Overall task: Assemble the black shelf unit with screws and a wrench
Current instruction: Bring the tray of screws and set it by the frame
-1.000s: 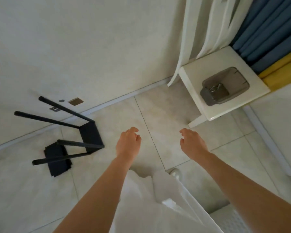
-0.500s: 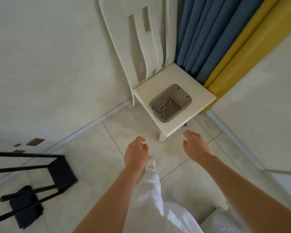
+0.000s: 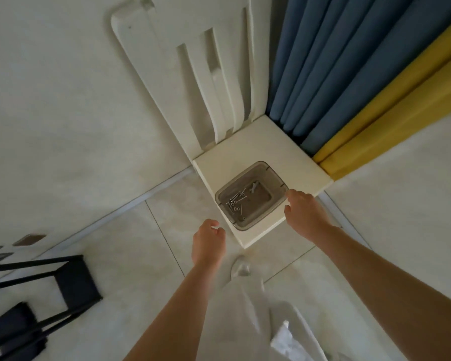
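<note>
Screws (image 3: 237, 203) lie loose in a grey tub (image 3: 251, 195) on the seat of a white chair (image 3: 253, 157), with a small pale tool (too blurred to tell whether it is the wrench) at the tub's 1 o'clock corner. The right hand (image 3: 303, 213) hovers at the tub's 3 o'clock rim, fingers (image 3: 293, 195) loosely curled and holding nothing; whether they touch the rim cannot be told. The left hand (image 3: 207, 243) hangs over the floor (image 3: 130, 256) at the tub's 7 o'clock, just off the seat's front corner, fingers bent loosely inward, also holding nothing. The black shelf unit (image 3: 50, 290) lies on its side on the floor, well apart from the chair at the view's 8 o'clock, its thin legs running off the left edge. Behind the chair hang a blue curtain (image 3: 331, 63) and, at its 3 o'clock, a yellow one (image 3: 401, 100). White clothing (image 3: 248, 321) fills the view's 6 o'clock between the forearms.
</note>
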